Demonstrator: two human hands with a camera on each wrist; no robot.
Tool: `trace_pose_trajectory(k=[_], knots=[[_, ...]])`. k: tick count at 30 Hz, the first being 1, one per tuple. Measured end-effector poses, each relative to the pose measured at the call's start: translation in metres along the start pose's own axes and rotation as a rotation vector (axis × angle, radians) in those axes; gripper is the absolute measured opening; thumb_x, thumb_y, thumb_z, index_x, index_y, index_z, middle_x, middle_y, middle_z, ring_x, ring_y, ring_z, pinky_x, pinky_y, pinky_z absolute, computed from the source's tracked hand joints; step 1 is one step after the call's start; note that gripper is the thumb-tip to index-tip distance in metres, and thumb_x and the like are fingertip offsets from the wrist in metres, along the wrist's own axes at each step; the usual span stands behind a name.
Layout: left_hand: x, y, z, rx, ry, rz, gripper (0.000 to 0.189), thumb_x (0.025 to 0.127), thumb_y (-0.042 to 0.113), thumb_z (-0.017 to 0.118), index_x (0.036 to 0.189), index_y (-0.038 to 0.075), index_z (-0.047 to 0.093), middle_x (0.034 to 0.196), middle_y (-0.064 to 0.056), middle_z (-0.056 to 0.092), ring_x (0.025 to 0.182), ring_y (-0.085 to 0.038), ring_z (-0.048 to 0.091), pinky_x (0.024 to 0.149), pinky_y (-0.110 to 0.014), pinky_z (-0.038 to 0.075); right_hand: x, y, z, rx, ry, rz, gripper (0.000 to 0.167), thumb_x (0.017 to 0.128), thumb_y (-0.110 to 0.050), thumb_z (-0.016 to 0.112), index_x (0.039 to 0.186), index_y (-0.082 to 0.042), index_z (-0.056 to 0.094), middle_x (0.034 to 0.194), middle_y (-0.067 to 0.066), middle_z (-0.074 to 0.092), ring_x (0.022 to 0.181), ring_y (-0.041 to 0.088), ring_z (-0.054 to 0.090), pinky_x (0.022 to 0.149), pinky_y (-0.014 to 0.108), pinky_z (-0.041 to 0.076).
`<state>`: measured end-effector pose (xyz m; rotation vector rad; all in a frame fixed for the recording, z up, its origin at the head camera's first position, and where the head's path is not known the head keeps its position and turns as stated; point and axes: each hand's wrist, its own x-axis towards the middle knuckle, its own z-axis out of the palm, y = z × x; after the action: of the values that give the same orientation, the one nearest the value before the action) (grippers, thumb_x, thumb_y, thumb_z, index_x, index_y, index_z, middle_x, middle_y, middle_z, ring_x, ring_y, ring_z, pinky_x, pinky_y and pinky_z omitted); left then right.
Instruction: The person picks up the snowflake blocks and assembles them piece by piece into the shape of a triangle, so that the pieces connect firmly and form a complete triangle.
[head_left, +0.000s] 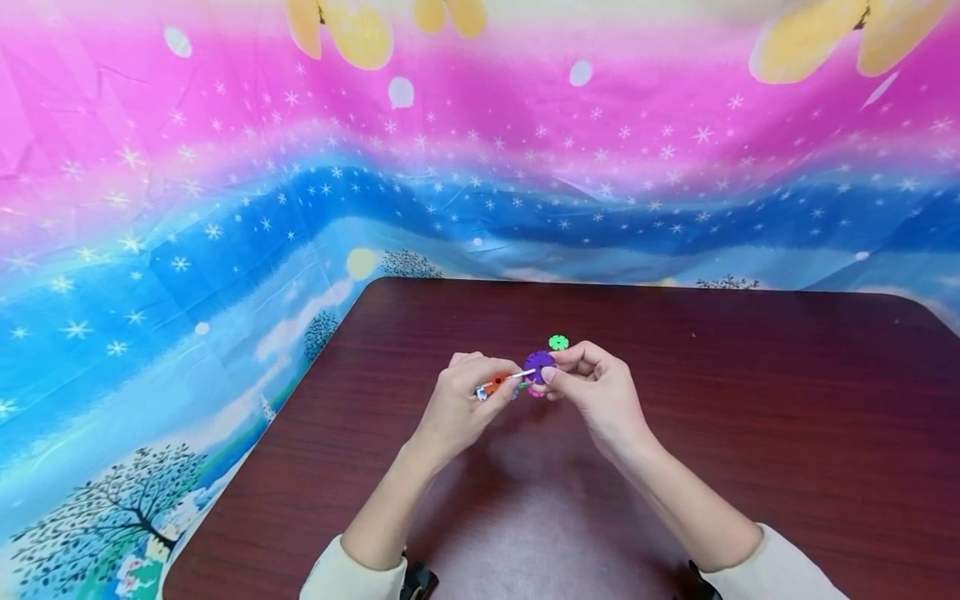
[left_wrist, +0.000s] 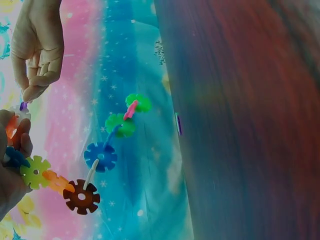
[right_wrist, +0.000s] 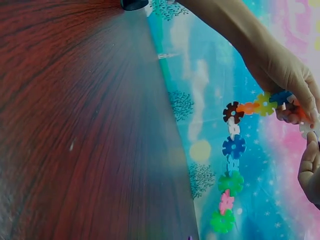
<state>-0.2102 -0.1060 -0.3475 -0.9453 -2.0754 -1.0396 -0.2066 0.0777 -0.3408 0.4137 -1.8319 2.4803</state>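
My left hand (head_left: 468, 400) pinches a chain of slotted plastic snowflake discs near one end, at a white disc (left_wrist: 21, 114) and an orange one. From it the chain hangs down through a yellow-green disc (right_wrist: 265, 104), a brown disc (left_wrist: 81, 197), a blue disc (right_wrist: 234, 146) and a pink disc (right_wrist: 226, 201) to a green disc (head_left: 558, 342). My right hand (head_left: 600, 396) pinches a purple disc (head_left: 539, 365) between thumb and fingers. The purple disc meets the edge of the white disc; whether their slots are joined, I cannot tell.
Under both hands is a dark red-brown wooden table (head_left: 750, 417) with rounded corners. A pink and blue patterned cloth (head_left: 525, 167) hangs behind it and along its left side. A small purple thing (left_wrist: 178, 124) shows at the table's edge in the left wrist view.
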Motion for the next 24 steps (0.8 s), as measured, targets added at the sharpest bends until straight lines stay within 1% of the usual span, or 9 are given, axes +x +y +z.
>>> trace_pose_trajectory(k=[6,9,12,15,17,19,20,22,24], knots=[[0.0,-0.001,-0.003,0.006,0.004,-0.005,0.007,0.079,0.006,0.072,0.085,0.009,0.07,0.073,0.006,0.065,0.066,-0.004,0.049,0.07,-0.028,0.037,0.001,0.0,0.002,-0.012,-0.008,-0.002,0.014,0.08,0.012,0.063,0.088,0.001,0.059,0.077,0.006,0.064,0.065,0.016,0.067,0.064,0.029,0.055],[0.001,-0.001,-0.004,0.008,0.002,0.004,0.007,0.079,0.006,0.072,0.085,0.009,0.07,0.073,0.007,0.065,0.066,-0.004,0.05,0.07,-0.029,0.037,0.001,-0.001,0.002,-0.02,-0.027,0.003,0.013,0.081,0.012,0.062,0.089,0.001,0.058,0.08,0.006,0.065,0.067,0.017,0.067,0.065,0.028,0.055],[0.002,-0.002,-0.007,0.013,0.01,0.008,0.008,0.078,0.005,0.073,0.085,0.008,0.07,0.073,0.006,0.065,0.064,-0.006,0.051,0.07,-0.029,0.037,0.002,-0.001,0.002,-0.049,-0.059,0.013,0.014,0.082,0.011,0.061,0.093,0.004,0.056,0.084,0.007,0.065,0.071,0.018,0.068,0.067,0.028,0.055],[0.002,-0.003,-0.009,0.032,0.024,0.008,0.009,0.077,0.005,0.073,0.084,0.008,0.07,0.073,0.006,0.066,0.064,-0.008,0.052,0.07,-0.029,0.036,0.003,-0.001,0.0,-0.122,-0.134,0.016,0.023,0.082,0.01,0.06,0.103,0.006,0.051,0.089,0.011,0.064,0.076,0.02,0.067,0.071,0.031,0.054],[0.001,-0.003,-0.011,0.044,0.031,0.007,0.008,0.077,0.005,0.074,0.084,0.008,0.07,0.074,0.005,0.066,0.064,-0.008,0.052,0.07,-0.029,0.036,0.006,0.0,-0.003,-0.187,-0.208,-0.005,0.029,0.082,0.009,0.059,0.108,0.007,0.047,0.089,0.015,0.062,0.076,0.021,0.067,0.072,0.033,0.054],[0.001,-0.003,-0.013,0.06,0.035,0.01,0.007,0.077,0.007,0.074,0.083,0.009,0.07,0.074,0.005,0.066,0.065,-0.007,0.053,0.07,-0.03,0.037,0.009,0.002,-0.006,-0.24,-0.284,-0.027,0.032,0.082,0.009,0.059,0.111,0.007,0.045,0.088,0.017,0.061,0.075,0.022,0.066,0.072,0.036,0.054],[0.001,-0.004,-0.014,0.065,0.036,0.01,0.007,0.077,0.006,0.074,0.083,0.009,0.07,0.073,0.005,0.066,0.065,-0.006,0.053,0.071,-0.03,0.037,0.011,0.003,-0.008,-0.262,-0.318,-0.042,0.031,0.083,0.009,0.059,0.111,0.007,0.045,0.087,0.018,0.061,0.073,0.023,0.065,0.071,0.038,0.055],[0.0,-0.004,-0.016,0.07,0.033,0.007,0.006,0.078,0.007,0.073,0.083,0.009,0.07,0.073,0.005,0.066,0.065,-0.006,0.053,0.071,-0.03,0.037,0.017,0.005,-0.014,-0.321,-0.363,-0.075,0.024,0.086,0.006,0.058,0.107,0.008,0.048,0.084,0.018,0.061,0.071,0.025,0.065,0.069,0.039,0.055],[-0.001,-0.004,-0.017,0.076,0.031,0.003,0.007,0.078,0.007,0.073,0.083,0.009,0.07,0.073,0.005,0.066,0.065,-0.005,0.053,0.072,-0.029,0.037,0.025,0.008,-0.019,-0.382,-0.376,-0.09,0.016,0.089,0.001,0.057,0.103,0.007,0.052,0.083,0.015,0.062,0.069,0.026,0.064,0.068,0.038,0.055]])
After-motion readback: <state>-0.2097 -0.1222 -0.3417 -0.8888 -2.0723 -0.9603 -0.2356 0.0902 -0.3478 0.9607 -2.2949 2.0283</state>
